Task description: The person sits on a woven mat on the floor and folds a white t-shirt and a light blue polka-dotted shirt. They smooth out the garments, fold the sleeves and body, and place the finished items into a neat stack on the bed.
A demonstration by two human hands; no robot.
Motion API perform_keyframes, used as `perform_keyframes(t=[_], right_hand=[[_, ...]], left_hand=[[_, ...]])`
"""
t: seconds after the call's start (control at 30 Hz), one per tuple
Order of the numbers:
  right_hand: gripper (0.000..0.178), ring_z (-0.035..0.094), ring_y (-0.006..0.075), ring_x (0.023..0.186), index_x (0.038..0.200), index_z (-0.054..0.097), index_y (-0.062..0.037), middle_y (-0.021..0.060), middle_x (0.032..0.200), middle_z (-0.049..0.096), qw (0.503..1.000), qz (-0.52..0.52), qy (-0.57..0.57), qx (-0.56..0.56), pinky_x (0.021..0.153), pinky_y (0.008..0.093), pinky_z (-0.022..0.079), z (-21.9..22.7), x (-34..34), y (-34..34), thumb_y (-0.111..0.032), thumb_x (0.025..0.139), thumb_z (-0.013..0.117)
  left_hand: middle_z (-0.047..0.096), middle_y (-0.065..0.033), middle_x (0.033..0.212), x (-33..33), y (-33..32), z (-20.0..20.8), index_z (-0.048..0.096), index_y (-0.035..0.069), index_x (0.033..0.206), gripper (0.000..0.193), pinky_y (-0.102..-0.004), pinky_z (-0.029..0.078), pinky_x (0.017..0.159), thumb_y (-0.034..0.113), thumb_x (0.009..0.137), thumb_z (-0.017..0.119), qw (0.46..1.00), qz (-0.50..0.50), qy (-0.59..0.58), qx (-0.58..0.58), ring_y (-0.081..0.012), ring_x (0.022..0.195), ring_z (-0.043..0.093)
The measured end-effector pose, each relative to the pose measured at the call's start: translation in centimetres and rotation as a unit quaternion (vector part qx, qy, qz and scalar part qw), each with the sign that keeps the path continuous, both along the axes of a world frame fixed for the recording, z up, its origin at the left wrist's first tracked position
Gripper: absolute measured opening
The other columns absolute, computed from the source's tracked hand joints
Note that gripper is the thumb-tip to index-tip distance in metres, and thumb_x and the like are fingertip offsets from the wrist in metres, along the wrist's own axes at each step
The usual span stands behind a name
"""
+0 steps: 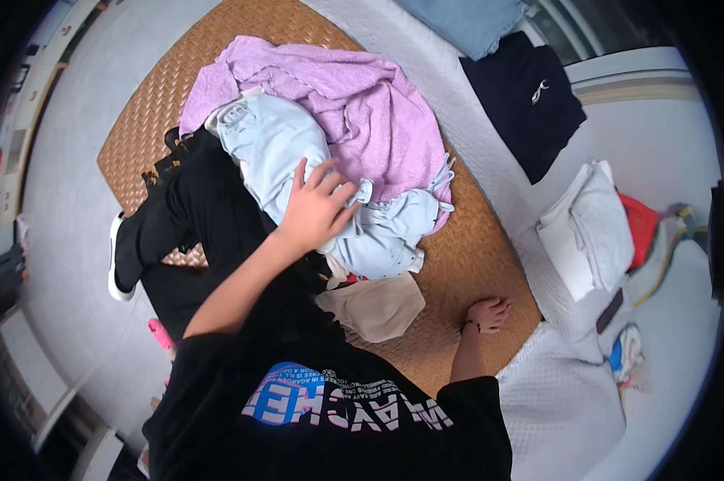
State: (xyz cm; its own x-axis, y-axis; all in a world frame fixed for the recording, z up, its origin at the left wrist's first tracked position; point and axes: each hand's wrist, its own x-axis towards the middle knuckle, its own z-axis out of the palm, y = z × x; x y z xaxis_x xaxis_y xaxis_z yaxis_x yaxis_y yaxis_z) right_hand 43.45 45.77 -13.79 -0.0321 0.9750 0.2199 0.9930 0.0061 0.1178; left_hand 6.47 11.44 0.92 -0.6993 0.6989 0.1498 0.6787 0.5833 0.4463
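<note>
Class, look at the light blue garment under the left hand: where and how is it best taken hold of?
Probably by the bunched cloth at the right end of the light blue garment, pinched from the right with the right hand, which rests on the woven mat. The left hand covers its middle, while that crumpled end offers raised folds.

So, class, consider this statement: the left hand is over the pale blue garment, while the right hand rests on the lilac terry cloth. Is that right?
Not quite: the head view shows the right hand resting on the brown woven mat, not on the lilac terry cloth. The left hand is over the pale blue garment, as stated.
</note>
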Motion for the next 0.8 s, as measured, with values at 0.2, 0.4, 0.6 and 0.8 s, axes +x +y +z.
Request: perform_keyframes(t=[0.2,0.4,0.6,0.8], right_hand=[[0.035,0.066,0.0294,0.096,0.123,0.060,-0.0009,0.0173,0.109,0.068,0.890,0.281,0.307,-0.185,0.087,0.0373,0.050,12.8,-10.5,-0.9,-0.024,0.097,0.057],[0.082,0.058,0.0319,0.109,0.137,0.047,-0.0049,0.0159,0.121,0.059,0.585,0.724,0.214,-0.294,0.098,0.0392,0.041,28.1,-31.6,-28.9,-0.025,0.066,0.083],[0.024,0.058,0.0240,0.104,0.081,0.066,-0.0076,0.0032,0.105,0.063,0.655,0.694,0.166,-0.249,0.094,0.0396,0.040,24.8,-31.6,-33.3,-0.020,0.065,0.078],[0.025,0.063,0.0250,0.092,0.079,0.060,-0.0064,0.0065,0.093,0.066,0.618,0.705,0.235,-0.256,0.088,0.0386,0.044,26.7,-29.4,-29.8,-0.014,0.064,0.079]], left_hand=[[0.060,-0.0082,0.089,-2.0,-8.8,9.3,0.051,0.002,0.113,0.027,-0.0370,0.047,0.078,0.025,0.100,0.052,0.708,0.152,-0.432,0.537,-0.0179,0.081,0.056],[0.045,-0.0074,0.084,-4.1,-16.5,13.4,0.040,0.007,0.123,0.054,-0.0383,0.043,0.077,0.049,0.093,0.056,0.595,0.073,-0.472,0.647,-0.0189,0.079,0.046],[0.048,-0.0077,0.106,-3.9,-24.9,13.4,0.052,0.006,0.126,0.068,-0.0320,0.044,0.084,0.013,0.066,0.085,0.944,0.132,-0.150,0.262,-0.0187,0.094,0.051],[0.060,-0.0124,0.101,-4.7,-30.2,12.6,0.063,0.002,0.101,0.021,-0.0317,0.050,0.076,0.000,0.080,0.067,0.955,0.111,-0.108,0.253,-0.0253,0.091,0.062]])
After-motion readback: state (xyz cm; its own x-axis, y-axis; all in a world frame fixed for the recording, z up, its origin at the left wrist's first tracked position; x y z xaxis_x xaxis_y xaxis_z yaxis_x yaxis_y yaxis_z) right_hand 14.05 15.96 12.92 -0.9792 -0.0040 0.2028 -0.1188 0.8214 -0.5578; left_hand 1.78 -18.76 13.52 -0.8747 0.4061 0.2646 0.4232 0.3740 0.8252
